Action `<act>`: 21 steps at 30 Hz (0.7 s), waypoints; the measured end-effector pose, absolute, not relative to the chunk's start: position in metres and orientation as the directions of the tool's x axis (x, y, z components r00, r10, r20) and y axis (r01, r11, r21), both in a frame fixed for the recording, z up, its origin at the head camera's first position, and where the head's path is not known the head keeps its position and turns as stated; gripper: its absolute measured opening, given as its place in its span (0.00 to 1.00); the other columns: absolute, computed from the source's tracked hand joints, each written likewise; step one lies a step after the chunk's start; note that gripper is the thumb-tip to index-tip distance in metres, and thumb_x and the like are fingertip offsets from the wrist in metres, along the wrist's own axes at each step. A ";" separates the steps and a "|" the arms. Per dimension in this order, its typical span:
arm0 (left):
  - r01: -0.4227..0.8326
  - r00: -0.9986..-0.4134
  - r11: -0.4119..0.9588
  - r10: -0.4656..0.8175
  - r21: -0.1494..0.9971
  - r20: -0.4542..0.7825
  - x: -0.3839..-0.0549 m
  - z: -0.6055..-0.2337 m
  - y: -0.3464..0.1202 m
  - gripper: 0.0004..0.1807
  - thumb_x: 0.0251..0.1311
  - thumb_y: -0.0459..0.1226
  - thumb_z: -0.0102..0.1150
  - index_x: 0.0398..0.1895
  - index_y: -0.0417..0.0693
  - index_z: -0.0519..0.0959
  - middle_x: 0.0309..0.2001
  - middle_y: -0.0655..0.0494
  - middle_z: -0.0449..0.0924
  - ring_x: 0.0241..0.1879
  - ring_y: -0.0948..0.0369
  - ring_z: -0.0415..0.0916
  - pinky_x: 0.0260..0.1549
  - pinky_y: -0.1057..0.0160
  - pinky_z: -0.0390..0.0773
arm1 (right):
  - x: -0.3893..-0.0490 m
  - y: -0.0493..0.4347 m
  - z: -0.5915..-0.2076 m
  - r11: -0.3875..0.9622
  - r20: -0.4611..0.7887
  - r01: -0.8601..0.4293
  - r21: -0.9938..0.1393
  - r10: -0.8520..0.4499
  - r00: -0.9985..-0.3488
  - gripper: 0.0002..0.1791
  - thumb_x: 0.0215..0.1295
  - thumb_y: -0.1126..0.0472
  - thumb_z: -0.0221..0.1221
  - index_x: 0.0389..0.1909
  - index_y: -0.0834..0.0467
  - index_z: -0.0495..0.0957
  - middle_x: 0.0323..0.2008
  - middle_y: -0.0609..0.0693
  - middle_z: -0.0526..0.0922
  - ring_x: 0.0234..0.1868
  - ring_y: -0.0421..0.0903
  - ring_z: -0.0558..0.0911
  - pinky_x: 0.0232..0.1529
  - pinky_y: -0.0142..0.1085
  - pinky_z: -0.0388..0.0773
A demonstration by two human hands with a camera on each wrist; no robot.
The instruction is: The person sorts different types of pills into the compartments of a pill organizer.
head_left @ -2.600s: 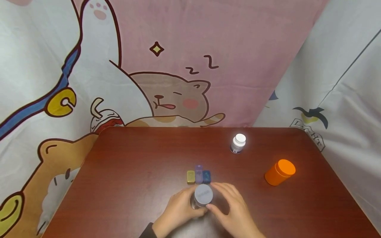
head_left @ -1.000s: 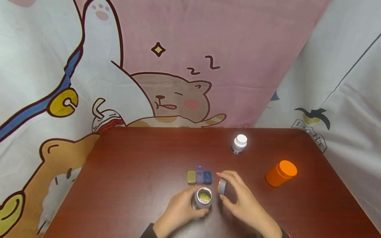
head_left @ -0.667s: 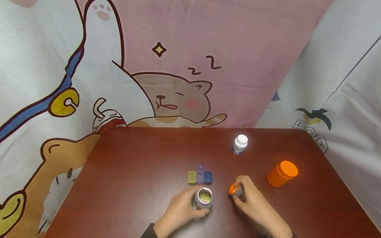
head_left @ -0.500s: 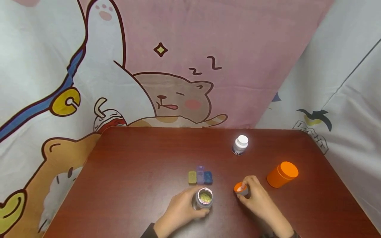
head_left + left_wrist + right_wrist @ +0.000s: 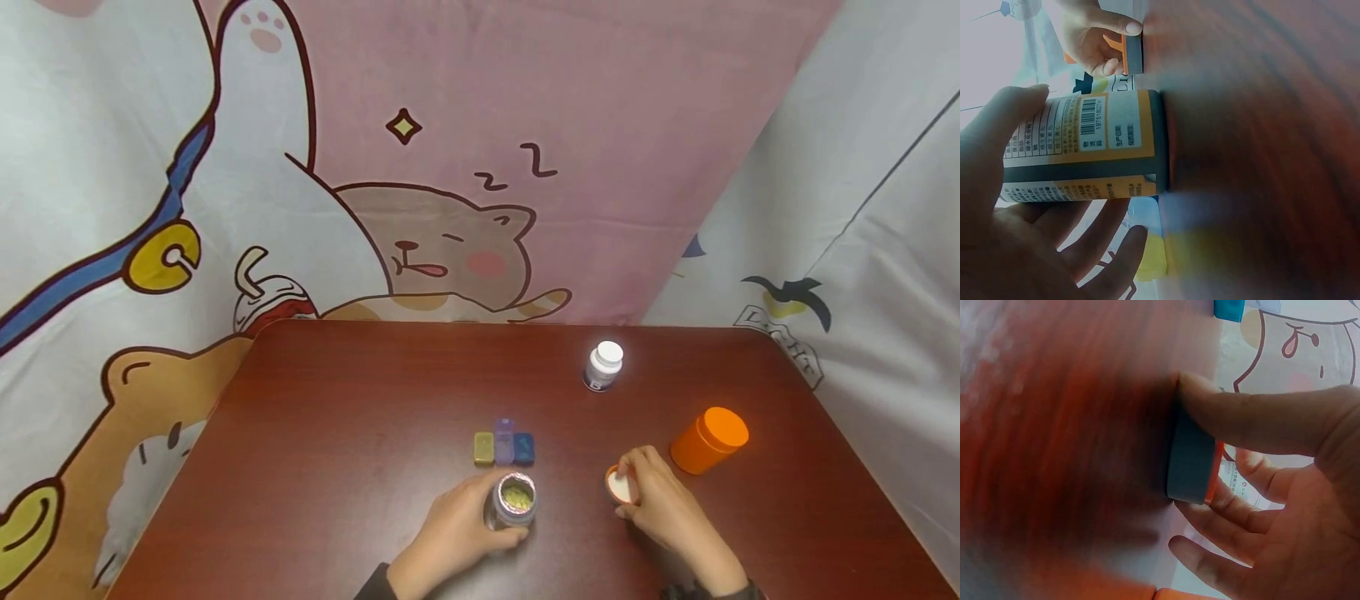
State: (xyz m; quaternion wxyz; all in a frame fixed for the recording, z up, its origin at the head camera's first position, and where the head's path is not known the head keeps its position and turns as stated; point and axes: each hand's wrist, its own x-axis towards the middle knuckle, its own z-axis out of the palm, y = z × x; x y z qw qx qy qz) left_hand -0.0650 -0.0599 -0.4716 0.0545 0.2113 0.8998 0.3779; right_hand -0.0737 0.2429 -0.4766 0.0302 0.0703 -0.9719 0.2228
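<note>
The person's left hand comes in from about 8 o'clock of the uncapped bottle, its thumb and fingers curled part-way round the labelled side, so the grip is as wide as the bottle and leaves the mouth uncovered. The bottle stands upright on the table, and that side hold probably serves to steady it, since the small yellow-green pieces inside could spill if it tipped. The right hand is at 3 o'clock of the bottle, thumb and fingertips bent only as far as the grey lid between them requires, pinching its edge. The lid sits against the wood with its orange rim and white lining upward, which likely spares the inner face from touching the surface; the pinch on the edge suits a thing so flat. At 12 o'clock of the bottle, just beyond its mouth, lies the little pill case in yellow, purple and blue, seemingly placed within easy reach; whether its purple part is a raised flap I cannot tell. The white bottle at 1 o'clock and the orange jar between 2 and 3 stand capped, apart from both hands, presumably out of the way.
</note>
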 end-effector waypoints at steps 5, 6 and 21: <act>0.390 -0.881 0.622 0.466 0.679 0.080 -0.065 -0.470 -0.062 0.39 0.49 0.49 0.82 0.66 0.56 0.76 0.57 0.60 0.86 0.58 0.58 0.83 0.57 0.52 0.83 | -0.076 0.235 -0.470 0.895 0.156 -0.207 -0.396 -0.156 -0.975 0.40 0.30 0.64 0.86 0.50 0.59 0.79 0.49 0.55 0.82 0.51 0.56 0.81 0.51 0.54 0.80; 0.409 -0.874 0.630 0.479 0.660 0.084 -0.066 -0.469 -0.064 0.41 0.48 0.49 0.82 0.67 0.56 0.76 0.58 0.60 0.86 0.58 0.58 0.83 0.57 0.52 0.83 | -0.077 0.232 -0.468 0.889 0.184 -0.235 -0.392 -0.174 -0.967 0.42 0.29 0.64 0.87 0.53 0.60 0.79 0.51 0.57 0.82 0.53 0.58 0.81 0.53 0.57 0.80; 0.371 -0.921 0.781 0.377 0.502 0.095 -0.121 -0.452 -0.100 0.36 0.56 0.42 0.77 0.68 0.43 0.77 0.66 0.44 0.80 0.66 0.43 0.78 0.64 0.38 0.76 | -0.082 0.152 -0.445 0.623 0.010 -0.495 -0.606 -0.616 -0.788 0.46 0.50 0.54 0.81 0.72 0.49 0.71 0.64 0.48 0.83 0.63 0.48 0.82 0.64 0.48 0.80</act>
